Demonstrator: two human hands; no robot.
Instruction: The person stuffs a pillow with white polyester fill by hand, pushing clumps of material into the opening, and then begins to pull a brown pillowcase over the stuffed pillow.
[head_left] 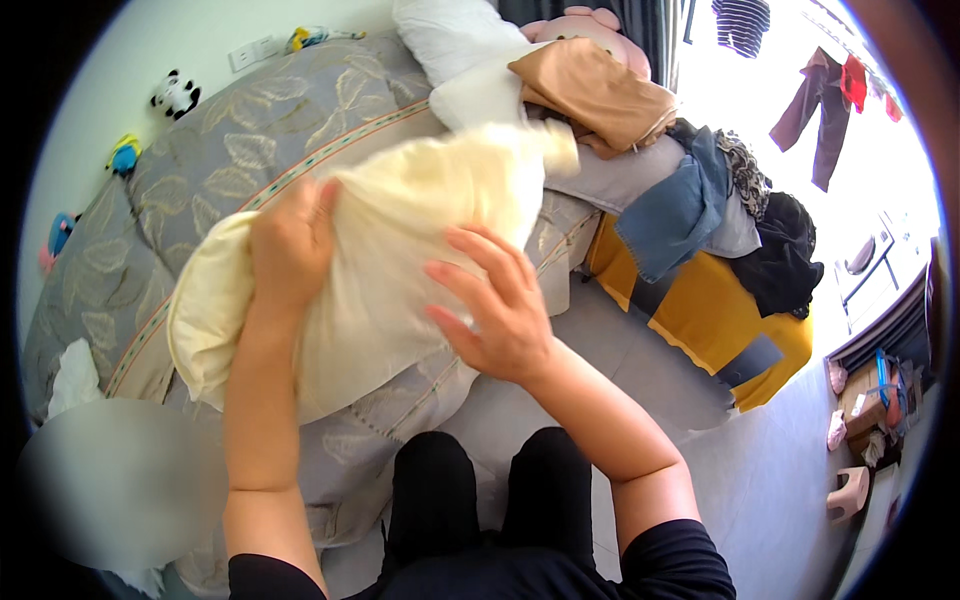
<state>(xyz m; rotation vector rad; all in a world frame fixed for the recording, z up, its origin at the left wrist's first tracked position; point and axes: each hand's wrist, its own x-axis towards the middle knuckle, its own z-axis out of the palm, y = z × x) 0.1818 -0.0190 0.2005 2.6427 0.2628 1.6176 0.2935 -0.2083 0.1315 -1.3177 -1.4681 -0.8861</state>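
Note:
A pale yellow garment [400, 230] lies spread on the grey leaf-patterned bed cover [250, 130]. My left hand [290, 245] presses down on its left part, fingers bent over a fold of the cloth. My right hand [495, 305] rests flat on the garment's lower right edge with fingers spread. Both forearms come up from the lower edge, above my black trousers.
A tan garment [595, 90] and white pillows [450, 40] lie at the bed's far end. A heap of blue, grey and black clothes [720, 210] sits on a yellow box [700, 320] to the right. Small toys [176, 95] line the wall. Clothes hang at a bright window.

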